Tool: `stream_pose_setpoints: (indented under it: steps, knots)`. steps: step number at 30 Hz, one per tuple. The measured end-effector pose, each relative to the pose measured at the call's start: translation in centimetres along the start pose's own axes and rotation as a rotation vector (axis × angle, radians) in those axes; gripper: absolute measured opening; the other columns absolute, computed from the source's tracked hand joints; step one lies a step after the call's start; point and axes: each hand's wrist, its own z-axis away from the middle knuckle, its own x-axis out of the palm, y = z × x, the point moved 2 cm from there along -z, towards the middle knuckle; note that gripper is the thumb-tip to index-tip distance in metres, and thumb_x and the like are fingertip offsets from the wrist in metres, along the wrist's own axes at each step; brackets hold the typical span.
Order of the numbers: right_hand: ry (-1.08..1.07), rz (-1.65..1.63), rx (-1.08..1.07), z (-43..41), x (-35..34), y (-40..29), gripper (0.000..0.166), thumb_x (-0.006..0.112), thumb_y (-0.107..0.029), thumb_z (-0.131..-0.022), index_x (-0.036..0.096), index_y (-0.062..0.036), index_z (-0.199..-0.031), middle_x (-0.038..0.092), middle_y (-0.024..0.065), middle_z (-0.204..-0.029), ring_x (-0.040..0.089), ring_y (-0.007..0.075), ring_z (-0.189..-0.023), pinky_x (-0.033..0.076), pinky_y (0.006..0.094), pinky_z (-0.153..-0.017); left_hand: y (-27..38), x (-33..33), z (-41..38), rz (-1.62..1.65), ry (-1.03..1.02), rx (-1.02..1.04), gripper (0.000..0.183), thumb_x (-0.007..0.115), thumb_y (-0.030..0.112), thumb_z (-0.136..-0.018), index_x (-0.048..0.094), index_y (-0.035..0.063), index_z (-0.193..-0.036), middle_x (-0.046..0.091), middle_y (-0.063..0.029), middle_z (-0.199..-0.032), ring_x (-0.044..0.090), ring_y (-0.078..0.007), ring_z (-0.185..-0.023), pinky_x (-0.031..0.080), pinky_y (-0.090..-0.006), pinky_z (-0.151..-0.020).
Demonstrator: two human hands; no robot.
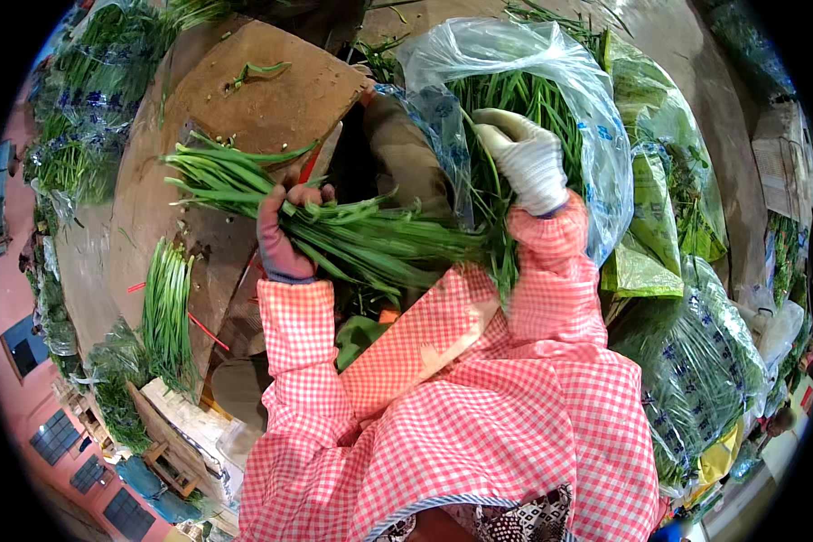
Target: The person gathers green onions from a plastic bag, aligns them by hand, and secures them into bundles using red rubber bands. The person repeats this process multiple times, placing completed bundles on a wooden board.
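My left hand [286, 237], in a stained purplish glove, grips a loose bunch of long green chive-like leaves [379, 237]. Their pale cut ends point left, and the leaf tips trail right across my lap. My right hand [525, 162], in a white knitted glove, is bent at the mouth of a clear plastic bag [606, 169] filled with similar greens [535, 95]. A thin stalk passes by its thumb and fingertips; whether they pinch it is unclear. To the left, a smaller bunch of greens [166, 311] lies on a wooden surface [125, 223].
A worn wooden board [264, 88] with leaf scraps lies ahead on the left. Red tie strips [210, 332] lie by the small bunch. Yellow-green sacking [650, 230] and a wrapped bundle of greens [698, 366] are at the right. More bagged greens [95, 101] stand far left.
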Motion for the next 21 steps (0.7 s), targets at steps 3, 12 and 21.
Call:
stream_pose_setpoints:
  steps: [3,12,21]
  knots:
    - [0.061,0.617,-0.081,-3.2,-6.2,8.0,0.046,0.070,-0.031,-0.074,0.062,0.0000,-0.107,0.065,0.0180,-0.097,0.064,0.0285,-0.090,0.049,0.0328,-0.081,1.0,-0.4,0.7,0.050,-0.036,-0.043,0.046,0.052,0.019,-0.088,0.040,-0.0060,-0.124,0.049,0.0009,-0.076,0.051,-0.0169,-0.075,0.043,-0.0384,-0.086]
    - [-0.104,1.105,0.069,-9.0,-6.9,13.3,0.073,0.071,-0.033,-0.070,0.040,-0.0093,-0.132,0.060,0.0237,-0.101,0.058,0.0368,-0.095,0.047,0.0418,-0.082,2.1,-0.8,2.5,0.054,0.182,-0.045,0.049,0.052,0.019,-0.088,0.037,-0.0051,-0.128,0.037,0.0028,-0.073,0.040,-0.0119,-0.069,0.039,-0.0332,-0.091]
    - [0.001,0.591,0.196,0.7,-12.1,15.5,0.030,0.064,-0.010,-0.073,0.064,-0.0066,-0.103,0.066,0.0170,-0.081,0.065,0.0275,-0.074,0.051,0.0308,-0.069,2.3,-2.0,2.0,0.050,0.078,-0.060,0.050,0.054,0.022,-0.088,0.038,-0.0051,-0.128,0.031,0.0039,-0.072,0.034,-0.0102,-0.067,0.036,-0.0326,-0.093]
